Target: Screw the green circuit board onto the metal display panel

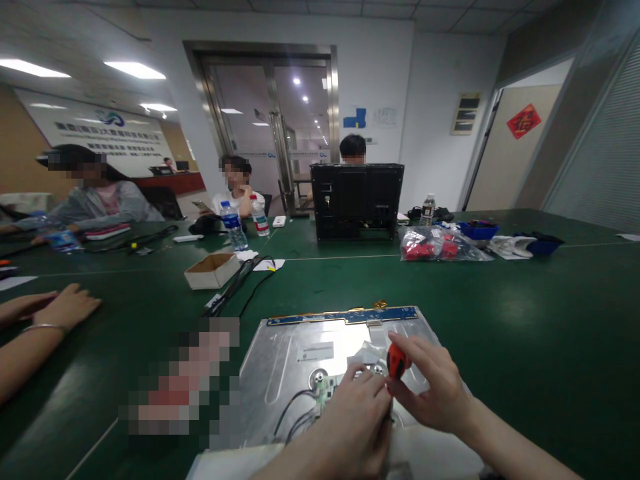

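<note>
Upright over a metal display panel (280, 360) stands a screwdriver (396, 361) with a red and black handle, gripped between the thumb and fingers of my right hand (437, 383). My left hand (357, 407) rests on the panel just left of the tool, its fingers bent together near the lower end. Whatever those fingers hold is hidden, as is the screwdriver's tip. A small green circuit board (327, 388) with black cables (293, 407) shows beside my left hand. Along the panel's far edge runs a narrow blue circuit strip (345, 317).
On the green table (525, 320) are a cardboard box (213, 271), black cables (235, 287), water bottles (233, 227), a black monitor frame (357, 200) and a plastic bag of red items (440, 245). Another person's hands (65, 313) rest at left. Other people sit behind.
</note>
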`<state>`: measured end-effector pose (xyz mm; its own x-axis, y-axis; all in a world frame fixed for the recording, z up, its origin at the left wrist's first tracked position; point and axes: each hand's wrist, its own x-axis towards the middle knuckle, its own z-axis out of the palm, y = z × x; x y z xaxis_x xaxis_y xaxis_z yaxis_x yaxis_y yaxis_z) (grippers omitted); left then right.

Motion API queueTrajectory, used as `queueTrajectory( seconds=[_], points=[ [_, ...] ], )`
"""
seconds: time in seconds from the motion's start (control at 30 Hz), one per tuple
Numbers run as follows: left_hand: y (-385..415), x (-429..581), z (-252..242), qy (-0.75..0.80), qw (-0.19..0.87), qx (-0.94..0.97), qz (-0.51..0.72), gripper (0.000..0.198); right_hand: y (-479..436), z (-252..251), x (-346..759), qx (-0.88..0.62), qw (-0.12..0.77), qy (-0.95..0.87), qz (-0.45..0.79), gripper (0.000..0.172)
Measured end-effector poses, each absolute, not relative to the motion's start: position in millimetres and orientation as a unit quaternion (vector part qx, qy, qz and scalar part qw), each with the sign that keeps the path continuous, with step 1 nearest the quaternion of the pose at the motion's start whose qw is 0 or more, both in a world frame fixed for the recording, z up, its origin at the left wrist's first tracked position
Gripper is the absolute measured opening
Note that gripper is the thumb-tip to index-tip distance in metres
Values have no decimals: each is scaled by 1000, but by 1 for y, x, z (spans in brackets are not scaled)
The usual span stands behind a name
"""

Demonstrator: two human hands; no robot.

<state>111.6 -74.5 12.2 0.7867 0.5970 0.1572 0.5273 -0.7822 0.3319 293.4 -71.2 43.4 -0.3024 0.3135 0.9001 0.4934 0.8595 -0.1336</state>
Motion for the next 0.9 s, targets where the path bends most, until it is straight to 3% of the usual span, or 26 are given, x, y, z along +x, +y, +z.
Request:
queueTrajectory(
  seconds=[0.1,0.43,0.67,0.9],
  points=[
    [-73,112,13,298,138,938,116,18,-74,43,295,-258,544,-796,-65,57],
    [-73,112,11,302,132,936,122,11,-68,41,296,-254,532,-804,-80,47],
    [-74,112,14,306,132,936,111,19,-74,44,294,-257,540,-798,-77,56],
    [-74,111,10,305,125,936,123,15,-71,42,295,-251,538,-801,-73,46]
  ],
)
